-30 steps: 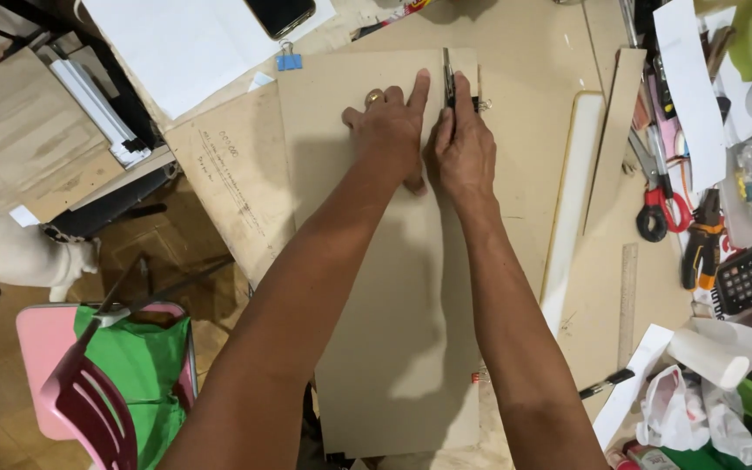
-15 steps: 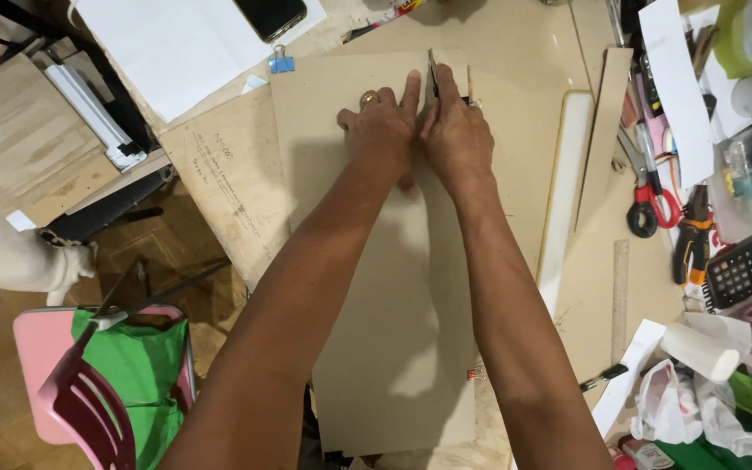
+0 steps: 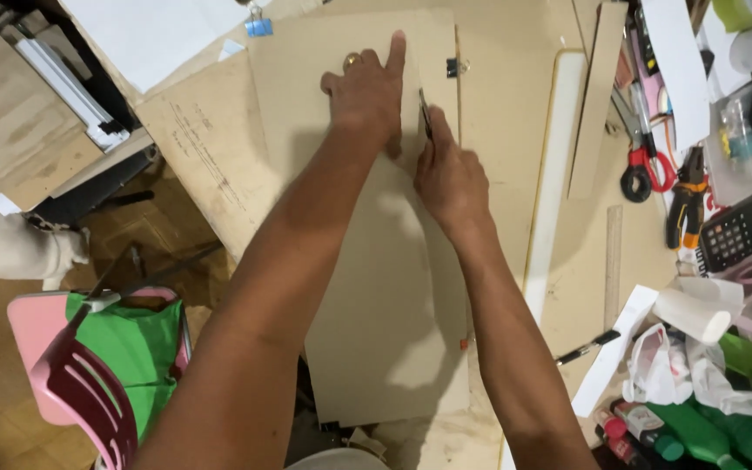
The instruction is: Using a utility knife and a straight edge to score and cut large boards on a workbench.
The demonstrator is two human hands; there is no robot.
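A long sheet of brown cardboard [image 3: 385, 287] lies on the wooden table [image 3: 498, 104]. My left hand [image 3: 367, 91], with a ring on one finger, presses flat on the upper part of the sheet, fingers spread. Just right of it, my right hand [image 3: 450, 174] grips a thin dark knife [image 3: 425, 111] whose blade meets the sheet beside the left hand's fingers. A black binder clip [image 3: 454, 66] holds the sheet's right edge near the top.
A white strip [image 3: 554, 174] and a wooden ruler [image 3: 613, 261] lie to the right. Red-handled scissors [image 3: 646, 170], pliers [image 3: 685, 196], a calculator [image 3: 746, 228], bottles and bags crowd the right edge. A pink chair with a green bag [image 3: 124, 348] stands lower left. White paper with a blue clip [image 3: 259, 24] lies at the top.
My right hand has slid down the sheet toward me with the knife. My left hand has stayed pressed on the cardboard.
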